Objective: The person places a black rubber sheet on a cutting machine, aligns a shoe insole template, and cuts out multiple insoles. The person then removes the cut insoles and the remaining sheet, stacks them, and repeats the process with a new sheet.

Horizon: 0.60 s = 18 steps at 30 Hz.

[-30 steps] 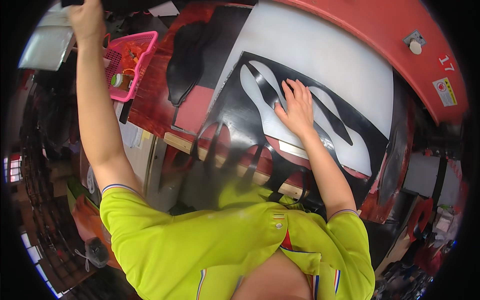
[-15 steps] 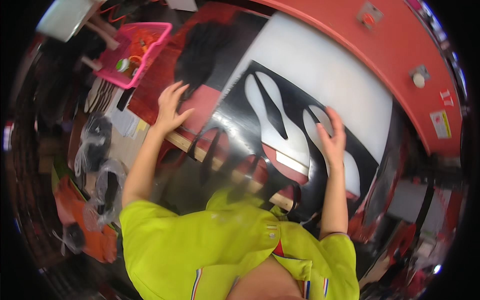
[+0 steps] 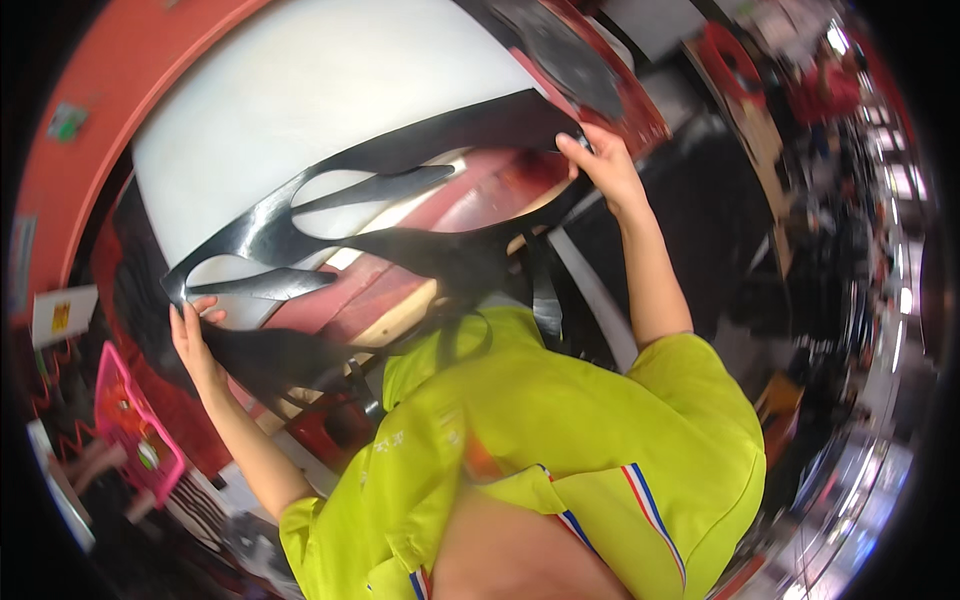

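A floppy black sheet (image 3: pixel 262 222) with several sole-shaped cut-outs stretches between my hands. Its far edge lies over the white board (image 3: pixel 330 90), and its near part droops toward my body. My left hand (image 3: pixel 197 340) is closed on the left corner, with fingertips showing at the edge. At the opposite end my right hand (image 3: pixel 608 170) pinches the sheet's right corner between thumb and fingers. Through the cut-outs a dark red surface (image 3: pixel 490 195) with a pale wooden edge shows. The near strips of the sheet are blurred.
A red machine beam (image 3: pixel 130 85) curves along the far left beside the board. To the left stands a pink basket (image 3: pixel 140 420) with small items in it. Dark sheet-like material (image 3: pixel 565 60) lies beyond the board's right side.
The view has swung round to the right. My left hand, earlier apart from the sheet with spread fingers, now grips it. The sheet has moved toward me, partly off the white board.
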Motion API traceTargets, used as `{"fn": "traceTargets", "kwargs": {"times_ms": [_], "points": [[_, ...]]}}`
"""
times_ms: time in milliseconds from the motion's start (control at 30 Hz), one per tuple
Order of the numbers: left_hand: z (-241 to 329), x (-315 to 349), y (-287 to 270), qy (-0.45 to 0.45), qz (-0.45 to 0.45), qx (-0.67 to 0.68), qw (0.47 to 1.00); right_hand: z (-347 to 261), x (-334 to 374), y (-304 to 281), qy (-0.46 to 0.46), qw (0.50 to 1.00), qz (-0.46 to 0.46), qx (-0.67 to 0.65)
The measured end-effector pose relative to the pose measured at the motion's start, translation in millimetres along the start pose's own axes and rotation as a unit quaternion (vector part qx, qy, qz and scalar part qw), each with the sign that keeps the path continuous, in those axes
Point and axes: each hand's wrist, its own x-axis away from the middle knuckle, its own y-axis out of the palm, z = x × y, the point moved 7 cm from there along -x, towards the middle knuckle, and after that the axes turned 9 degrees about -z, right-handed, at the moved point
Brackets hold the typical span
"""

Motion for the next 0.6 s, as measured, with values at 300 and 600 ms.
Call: {"fn": "traceTargets", "kwargs": {"times_ms": [300, 600], "points": [[65, 12, 15, 0.264, -0.244, 0.321, 0.876, -1, 292, 36, -0.012, 0.939, 0.317, -0.131], [59, 109, 248, 0.102, -0.359, 0.185, 0.909, 9, 529, 92, -0.24, 0.785, 0.551, -0.15]]}}
